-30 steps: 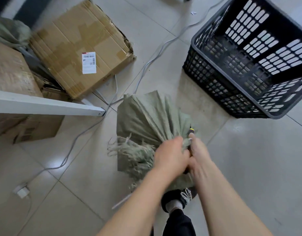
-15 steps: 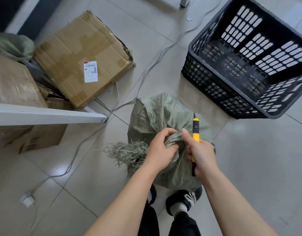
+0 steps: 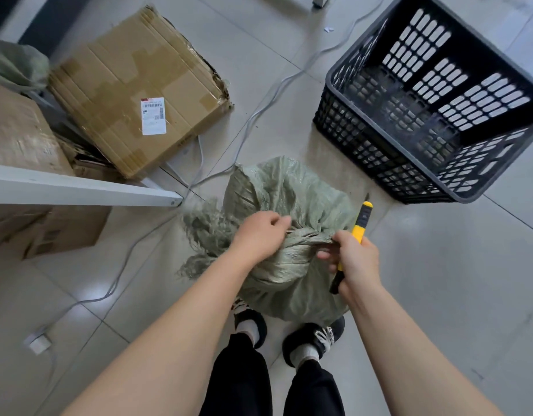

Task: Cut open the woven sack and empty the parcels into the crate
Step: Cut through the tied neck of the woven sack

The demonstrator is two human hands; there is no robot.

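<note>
Your shoes (image 3: 314, 337) are planted at 6 o'clock with the green woven sack (image 3: 284, 202) standing on the tile floor (image 3: 439, 295) just beyond them, at the centre of view. Your left hand (image 3: 259, 235) is closed around the twisted, tied neck (image 3: 304, 235), the frayed mouth (image 3: 205, 232) fanning out toward 9 o'clock. Your right hand (image 3: 353, 259) is wrapped around a yellow utility knife (image 3: 359, 223), blade up, fingertips touching the neck.

The cloth looks soft and slack, likely light enough to tip once cut; the bunched neck is the firm hold, and loose strands may snag the blade.

The parcels are hidden inside, and the tie itself is hard to make out. At 1 o'clock the black slotted crate (image 3: 379, 151) stands apart, partly cut off. A labelled cardboard box (image 3: 133, 94) lies at 11 o'clock.
</note>
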